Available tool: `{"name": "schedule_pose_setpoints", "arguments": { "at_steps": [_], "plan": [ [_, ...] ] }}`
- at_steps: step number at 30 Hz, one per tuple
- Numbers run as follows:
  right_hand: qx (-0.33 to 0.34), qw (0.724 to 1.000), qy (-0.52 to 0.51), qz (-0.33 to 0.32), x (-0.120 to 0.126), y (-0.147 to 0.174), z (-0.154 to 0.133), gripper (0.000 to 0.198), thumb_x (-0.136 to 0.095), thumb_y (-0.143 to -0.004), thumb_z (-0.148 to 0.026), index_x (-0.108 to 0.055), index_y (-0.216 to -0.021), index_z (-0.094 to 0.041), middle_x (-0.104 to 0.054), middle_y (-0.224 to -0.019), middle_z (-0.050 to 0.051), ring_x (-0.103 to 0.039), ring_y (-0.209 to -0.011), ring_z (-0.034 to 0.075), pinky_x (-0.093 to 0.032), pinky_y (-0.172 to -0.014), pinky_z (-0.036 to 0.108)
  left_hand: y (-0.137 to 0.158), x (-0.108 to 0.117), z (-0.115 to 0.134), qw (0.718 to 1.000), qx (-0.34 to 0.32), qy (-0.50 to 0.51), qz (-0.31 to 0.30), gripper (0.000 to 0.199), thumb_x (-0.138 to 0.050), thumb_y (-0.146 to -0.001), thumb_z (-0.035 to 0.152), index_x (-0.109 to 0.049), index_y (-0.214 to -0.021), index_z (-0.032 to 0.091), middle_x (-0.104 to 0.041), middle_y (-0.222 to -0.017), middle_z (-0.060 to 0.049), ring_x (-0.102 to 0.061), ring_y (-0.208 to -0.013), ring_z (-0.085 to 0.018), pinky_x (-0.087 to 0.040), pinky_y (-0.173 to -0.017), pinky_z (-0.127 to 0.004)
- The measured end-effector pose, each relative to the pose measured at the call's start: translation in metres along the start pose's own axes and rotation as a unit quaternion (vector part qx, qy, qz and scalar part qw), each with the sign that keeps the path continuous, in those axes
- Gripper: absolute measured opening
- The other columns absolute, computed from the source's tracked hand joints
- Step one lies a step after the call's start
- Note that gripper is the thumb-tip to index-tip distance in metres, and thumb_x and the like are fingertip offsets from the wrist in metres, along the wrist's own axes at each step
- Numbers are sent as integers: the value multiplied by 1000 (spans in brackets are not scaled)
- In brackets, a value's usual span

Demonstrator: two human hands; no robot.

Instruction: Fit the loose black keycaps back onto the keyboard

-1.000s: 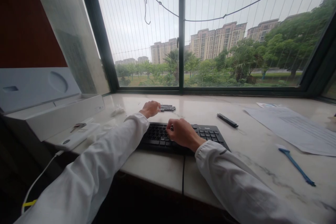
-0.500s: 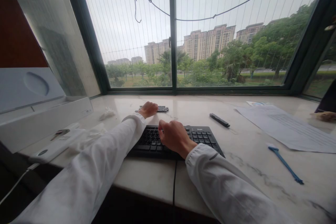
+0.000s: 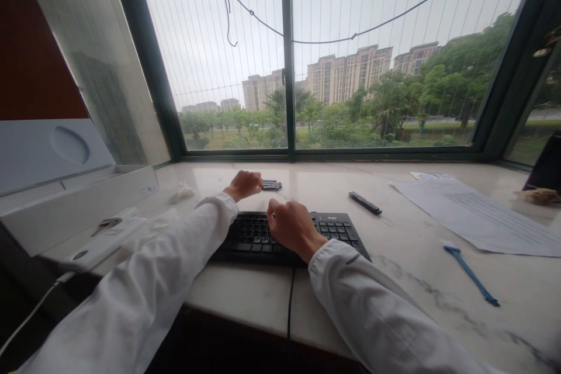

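Observation:
A black keyboard [image 3: 252,248] lies flat near the counter's front edge. My right hand [image 3: 295,225] is over its middle, fingers curled in; what they hold, if anything, is hidden. Beyond the keyboard's far edge, my left hand [image 3: 243,184] is closed, knuckles up, and its fingertips are out of sight. Just right of it lies a flat group of small dark pieces [image 3: 272,185] resembling keycaps, partly covered by that hand. Right of the keyboard sit a short black bar [image 3: 365,203] and, closer to me, a slim blue tool [image 3: 471,276].
Printed papers [image 3: 473,210] lie at the right. On the left are an open white box [image 3: 87,201], a white power strip-like block [image 3: 105,242] with a metal object on top, and crumpled white tissue [image 3: 182,192]. A cable [image 3: 291,298] runs over the front edge.
My left hand has shifted slightly left, showing more of the counter beside the small pieces. My right hand stays over the keyboard. The view has tilted a little.

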State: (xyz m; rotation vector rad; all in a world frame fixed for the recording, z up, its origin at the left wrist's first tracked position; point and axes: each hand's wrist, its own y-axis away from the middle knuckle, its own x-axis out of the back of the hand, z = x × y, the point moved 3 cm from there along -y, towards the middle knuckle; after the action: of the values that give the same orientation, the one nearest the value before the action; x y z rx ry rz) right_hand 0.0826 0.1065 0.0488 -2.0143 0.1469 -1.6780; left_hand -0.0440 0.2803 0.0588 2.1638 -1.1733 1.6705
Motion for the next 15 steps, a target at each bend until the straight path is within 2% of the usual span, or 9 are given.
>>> {"name": "schedule_pose_setpoints", "arguments": {
  "at_steps": [5, 8, 11, 15],
  "plan": [
    [-59, 998, 6, 1, -1, -1, 7, 19, -45, -89, -22, -62, -96, -17, -71, -87, 12, -66, -83, 25, -42, -70, 31, 24, 31, 10, 999, -2, 21, 48, 28, -48, -89, 32, -74, -97, 23, -70, -98, -3, -64, -77, -16, -36, -59, -26],
    [-80, 997, 16, -10, -2, -1, 11, 22, -49, -90, -29, -63, -100, -15, -71, -90, 13, -66, -87, 27, -42, -71, 32, 36, 50, 18, 995, -46, 48, 68, 25, -52, -87, 31, -75, -93, 23, -70, -94, -1, -62, -70, -14, -34, -58, -26],
    [-90, 996, 20, -3, -2, -1, 14, 33, -48, -92, -38, -62, -110, -14, -71, -92, 14, -66, -88, 28, -42, -72, 33, 45, 65, 23, 992, -85, 69, 69, 20, -55, -85, 28, -74, -89, 23, -69, -92, 0, -62, -70, -13, -33, -58, -25],
    [-98, 995, 24, 7, -4, -2, 16, 42, -47, -93, -45, -61, -116, -13, -71, -90, 14, -66, -87, 27, -42, -72, 33, 53, 75, 31, 987, -114, 90, 75, 19, -54, -86, 25, -73, -90, 24, -69, -93, 1, -62, -71, -12, -33, -60, -25]
  ]
}}
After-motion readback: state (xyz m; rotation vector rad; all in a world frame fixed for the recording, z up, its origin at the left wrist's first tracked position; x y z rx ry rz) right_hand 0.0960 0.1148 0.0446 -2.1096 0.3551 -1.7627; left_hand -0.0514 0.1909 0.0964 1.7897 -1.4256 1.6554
